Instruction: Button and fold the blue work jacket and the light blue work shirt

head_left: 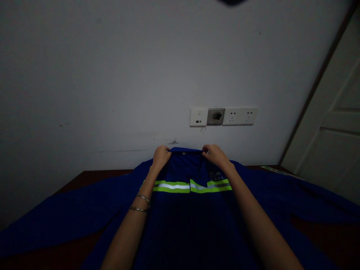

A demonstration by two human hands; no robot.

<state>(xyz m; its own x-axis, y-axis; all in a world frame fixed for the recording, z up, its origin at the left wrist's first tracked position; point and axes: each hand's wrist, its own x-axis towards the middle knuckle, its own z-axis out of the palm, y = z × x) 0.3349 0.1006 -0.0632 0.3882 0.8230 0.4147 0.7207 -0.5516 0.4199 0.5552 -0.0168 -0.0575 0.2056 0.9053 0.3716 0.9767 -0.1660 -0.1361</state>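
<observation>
The jacket [187, 213] lies spread on the tabletop [84, 178], sleeves [70, 210] out left and right, collar [185, 150] at the far side near the wall [112, 75]. The left hand [161, 155] pinches the collar's left end between closed fingers [166, 149]; the right hand [214, 154] likewise pinches its right.

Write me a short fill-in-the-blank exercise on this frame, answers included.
1. The left hand and right hand pinch the blue jacket by its ____.
2. The number of bracelets on the left forearm is ____.
3. The sockets are mounted on the ____.

Missing words: collar; two; wall.
</observation>
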